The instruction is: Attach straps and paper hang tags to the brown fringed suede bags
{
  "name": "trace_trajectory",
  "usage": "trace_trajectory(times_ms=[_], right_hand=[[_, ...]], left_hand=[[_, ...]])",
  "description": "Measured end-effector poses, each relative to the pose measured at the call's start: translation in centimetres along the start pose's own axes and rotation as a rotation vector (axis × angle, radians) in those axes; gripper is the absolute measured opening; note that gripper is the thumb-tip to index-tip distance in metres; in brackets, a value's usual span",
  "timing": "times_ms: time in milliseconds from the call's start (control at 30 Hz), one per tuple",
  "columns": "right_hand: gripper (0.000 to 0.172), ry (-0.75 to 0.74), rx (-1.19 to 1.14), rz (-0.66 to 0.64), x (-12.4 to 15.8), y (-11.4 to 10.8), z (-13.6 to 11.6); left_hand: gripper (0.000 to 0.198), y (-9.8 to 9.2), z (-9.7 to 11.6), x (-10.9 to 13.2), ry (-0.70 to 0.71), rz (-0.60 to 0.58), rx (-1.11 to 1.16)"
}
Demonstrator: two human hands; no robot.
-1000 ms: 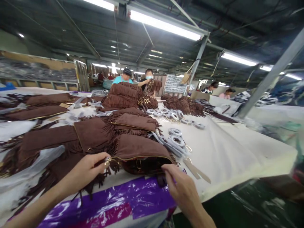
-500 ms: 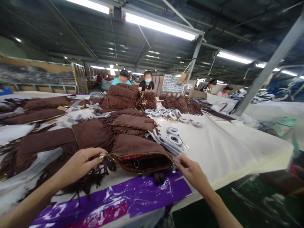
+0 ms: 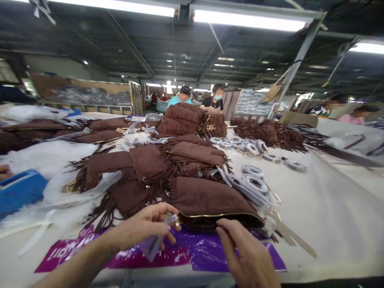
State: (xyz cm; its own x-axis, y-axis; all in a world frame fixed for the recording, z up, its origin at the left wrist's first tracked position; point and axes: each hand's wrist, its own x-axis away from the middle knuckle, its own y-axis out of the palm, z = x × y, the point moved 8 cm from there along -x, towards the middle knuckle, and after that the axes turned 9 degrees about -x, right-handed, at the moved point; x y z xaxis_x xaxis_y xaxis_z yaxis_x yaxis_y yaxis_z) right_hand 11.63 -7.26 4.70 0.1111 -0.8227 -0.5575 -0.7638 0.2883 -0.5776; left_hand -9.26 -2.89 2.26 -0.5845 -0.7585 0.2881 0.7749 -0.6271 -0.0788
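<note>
A brown fringed bag (image 3: 210,198) lies before me, its gold zipper (image 3: 222,216) partly open along the near edge. At the zipper's left end, my left hand (image 3: 147,226) has its thumb and fingers curled around a small clear plastic piece (image 3: 151,245), close to a gold metal fitting (image 3: 177,222). My right hand (image 3: 247,252) is at the middle of the bag's mouth, its fingertips closed on the near edge. The bag's inside is dark and mostly hidden.
More brown fringed bags (image 3: 147,160) lie left and behind, with a tall stack (image 3: 180,120) farther back. Wrapped grey straps (image 3: 255,184) are at the right. Purple plastic (image 3: 210,252) covers the near table edge. A blue tape dispenser (image 3: 22,192) stands left. Two people (image 3: 213,102) face me across the table.
The view has swung left. My right hand has moved from the bag's right end to the middle of its mouth, which gapes less. A clear plastic piece now shows in my left hand.
</note>
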Motion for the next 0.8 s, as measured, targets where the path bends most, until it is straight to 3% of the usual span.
trace_trajectory(times_ms=[100,200,333,433,500,700,800], right_hand=[[0.025,0.149,-0.433,-0.221,0.1,5.9,-2.7],[0.032,0.246,-0.606,-0.273,-0.4,9.3,-3.6],[0.012,0.308,-0.626,-0.23,-0.7,10.8,-2.7],[0.013,0.368,-0.755,-0.237,0.1,11.8,-1.6],[0.014,0.465,-0.938,-0.226,0.9,12.4,-0.8],[0.036,0.766,-1.294,-0.192,1.5,12.8,-0.1],[0.037,0.826,-1.444,-0.181,1.1,12.7,-0.5]], left_hand=[[0.038,0.5,-0.3,0.8,0.052,0.003,0.037],[0.033,0.6,-0.8,1.0,0.113,0.034,0.017],[0.022,0.5,-0.9,1.3,0.187,0.121,-0.177],[0.02,0.8,-0.3,2.1,0.234,0.161,-0.478],[0.022,1.0,-0.1,2.4,0.234,0.152,-0.553],[0.015,-0.8,-1.4,0.1,0.138,0.323,-0.354],[0.021,-0.5,-2.5,-2.2,0.137,0.273,-0.159]])
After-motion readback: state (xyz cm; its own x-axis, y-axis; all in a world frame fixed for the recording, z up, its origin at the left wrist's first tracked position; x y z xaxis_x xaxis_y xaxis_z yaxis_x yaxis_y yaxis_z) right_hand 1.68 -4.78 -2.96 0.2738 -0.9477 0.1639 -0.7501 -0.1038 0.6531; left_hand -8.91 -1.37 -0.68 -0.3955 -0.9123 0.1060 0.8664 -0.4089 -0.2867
